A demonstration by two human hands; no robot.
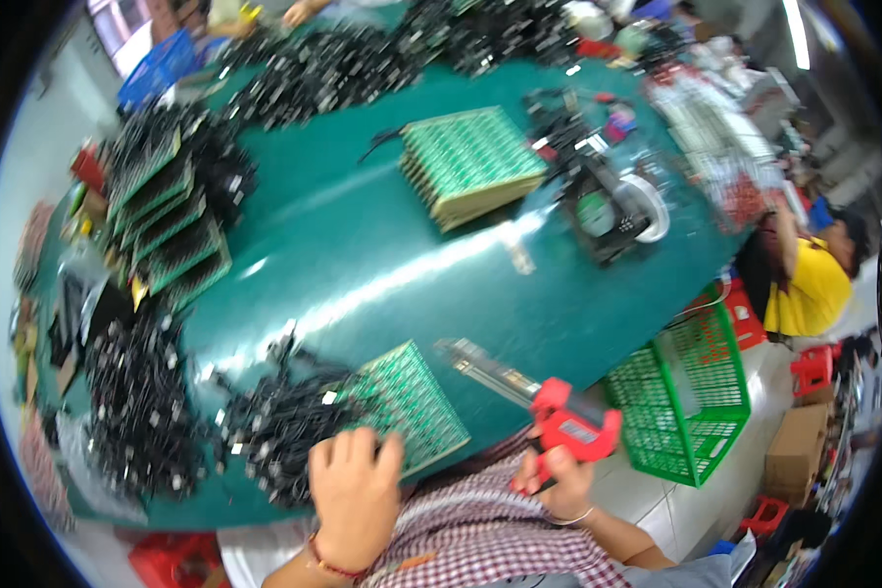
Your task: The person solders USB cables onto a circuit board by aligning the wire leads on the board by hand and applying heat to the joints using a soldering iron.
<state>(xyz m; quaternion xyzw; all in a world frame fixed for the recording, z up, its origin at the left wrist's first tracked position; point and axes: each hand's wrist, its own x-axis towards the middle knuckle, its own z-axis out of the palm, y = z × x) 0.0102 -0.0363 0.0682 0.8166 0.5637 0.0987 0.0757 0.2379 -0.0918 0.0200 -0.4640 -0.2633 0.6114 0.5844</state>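
Note:
My right hand (564,482) is wrapped around the handle of a red and black pistol-shaped tool (573,423). A long, narrow silver-grey bar juts from the tool toward the left, over the table edge. My left hand (355,495) is at the near table edge, fingers curled down beside a heap of black cables (289,426). Whatever lies under its fingertips is hidden. Just beyond that hand lies a green circuit-board panel (412,407) with rows of pale marks; cables cover its left side.
A thick stack of green board panels (475,157) stands on the green table (363,255). Tilted panels (171,230) and cable heaps (142,412) line the left. A tape roll (645,209) sits at right, above a green basket (696,412). A person in yellow (808,289) is farther right.

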